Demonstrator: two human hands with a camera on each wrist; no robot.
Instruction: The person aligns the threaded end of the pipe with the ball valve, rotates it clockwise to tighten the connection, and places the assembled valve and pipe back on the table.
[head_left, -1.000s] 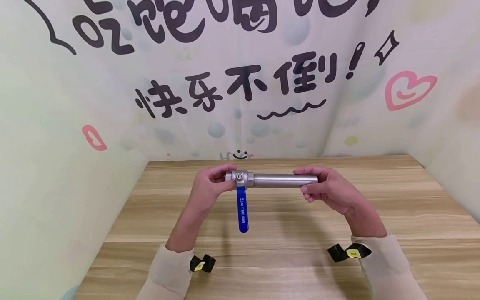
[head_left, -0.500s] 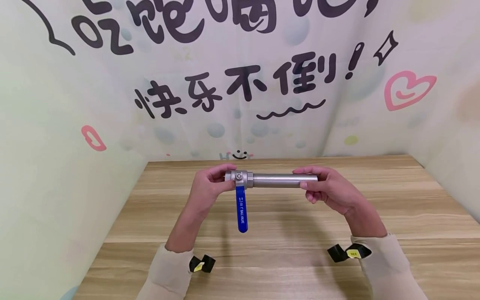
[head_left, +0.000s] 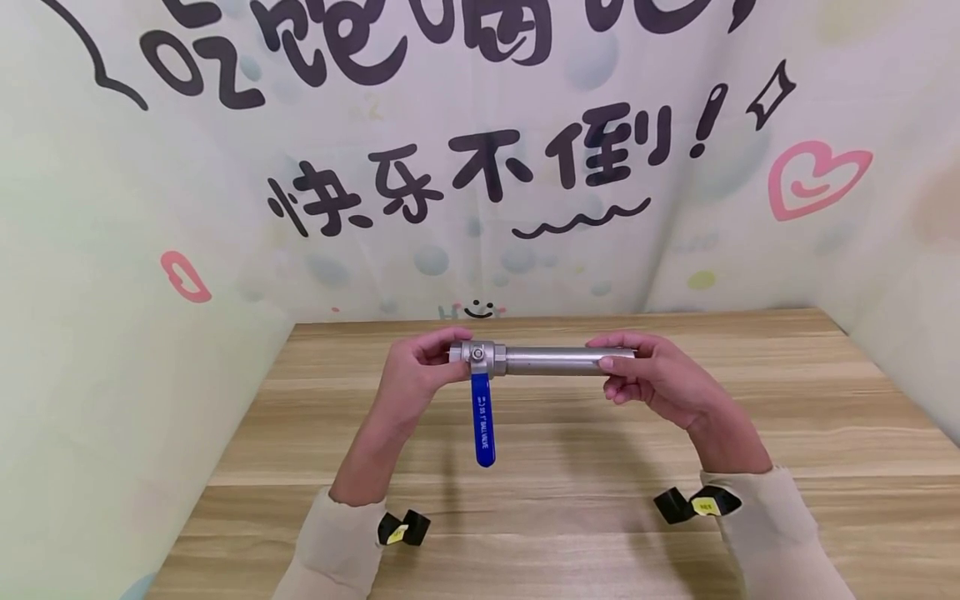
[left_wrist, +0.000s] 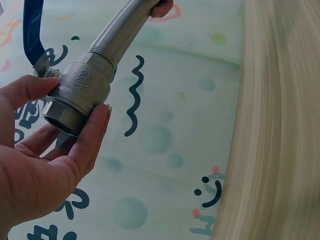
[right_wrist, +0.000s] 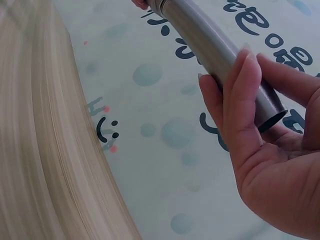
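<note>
A steel ball valve is held level above the table, its blue lever handle pointing toward me. My left hand grips the valve's left end between thumb and fingers; in the left wrist view the valve body shows raised lettering and an open hexagonal end. A plain metal pipe runs from the valve's right side, its threads partly showing at the joint. My right hand pinches the pipe near its free end. That hollow pipe end is visible in the right wrist view.
The wood-grain table lies below both hands. Behind it hangs a pale printed backdrop with black lettering, and a light side wall stands at left. Black wrist devices sit at the sleeves.
My right thumb has shifted upward across the front of the pipe, and the right fingers have moved slightly. The left hand and valve stay nearly in place.
</note>
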